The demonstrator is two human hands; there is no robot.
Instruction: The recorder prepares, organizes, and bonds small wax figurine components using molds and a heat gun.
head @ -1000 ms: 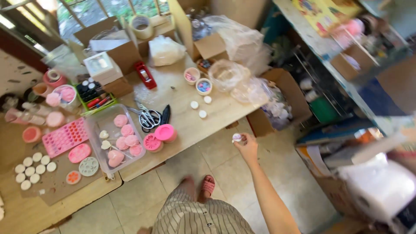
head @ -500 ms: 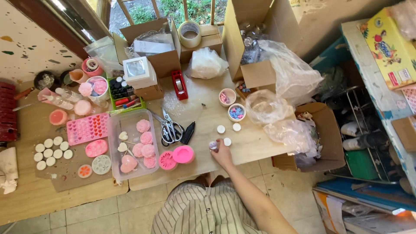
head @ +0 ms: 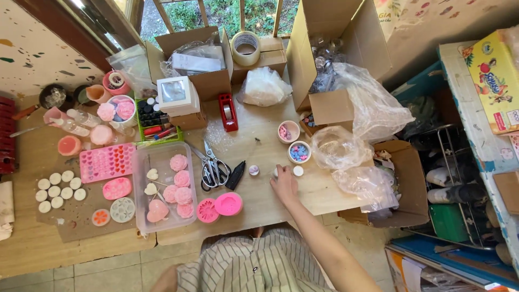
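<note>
My right hand rests on the wooden table, fingers closed around a small white round jar that touches the tabletop. A white lid lies just right of it and a small round jar with a purple top just left. Two small bowls of coloured beads stand beyond the fingers. Scissors and a black pen-like tool lie to the left. My left hand is out of view.
A clear tray of pink rose shapes, pink moulds and white discs fill the left side. Cardboard boxes, a tape roll, a red tape dispenser and plastic bags crowd the back and right.
The view swung from the floor at the right back over the table. My right hand brought the small white jar in from beside the table and lowered it onto the tabletop.
</note>
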